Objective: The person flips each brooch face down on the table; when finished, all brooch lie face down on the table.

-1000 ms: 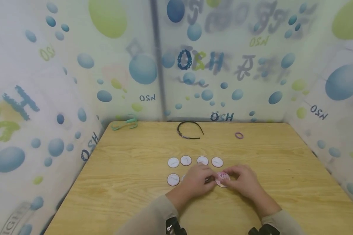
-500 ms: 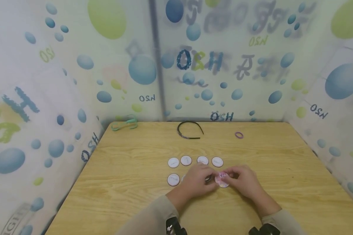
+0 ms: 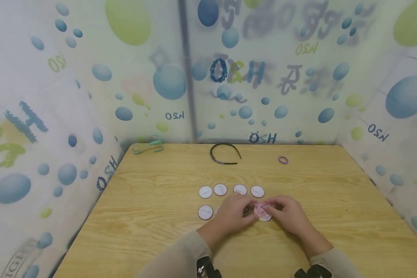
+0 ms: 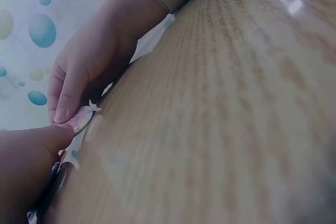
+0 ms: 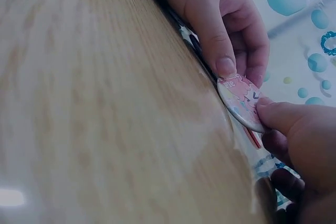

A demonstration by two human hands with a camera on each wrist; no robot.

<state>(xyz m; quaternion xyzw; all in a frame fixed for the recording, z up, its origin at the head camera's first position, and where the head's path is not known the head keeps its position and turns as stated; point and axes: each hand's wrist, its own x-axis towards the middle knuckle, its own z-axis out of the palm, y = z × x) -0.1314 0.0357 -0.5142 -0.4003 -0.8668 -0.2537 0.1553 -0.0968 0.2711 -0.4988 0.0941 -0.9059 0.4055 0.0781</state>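
A round button badge (image 3: 263,212) with a pink printed face is held between both hands over the table's near middle. My right hand (image 3: 289,214) pinches it, thumb on the printed face, as the right wrist view also shows the badge (image 5: 242,98) tilted on edge. My left hand (image 3: 233,213) grips its opposite rim between thumb and fingers. Behind the hands, a row of badges lies with white backs up, among them a white disc (image 3: 257,191) and another white disc (image 3: 205,192). A further badge (image 3: 205,212) lies left of my left hand, which partly hides others.
A black headband (image 3: 225,163) lies at the back middle of the wooden table (image 3: 142,224). To its right is a purple ring-shaped band (image 3: 283,160). A mint-green item with curved prongs (image 3: 155,143) is at the back left corner. Patterned curtains enclose the table.
The pink badge has tilted a little, so more of its printed face shows to the head camera. The right thumb has shifted slightly on it; both hands otherwise stay in place.
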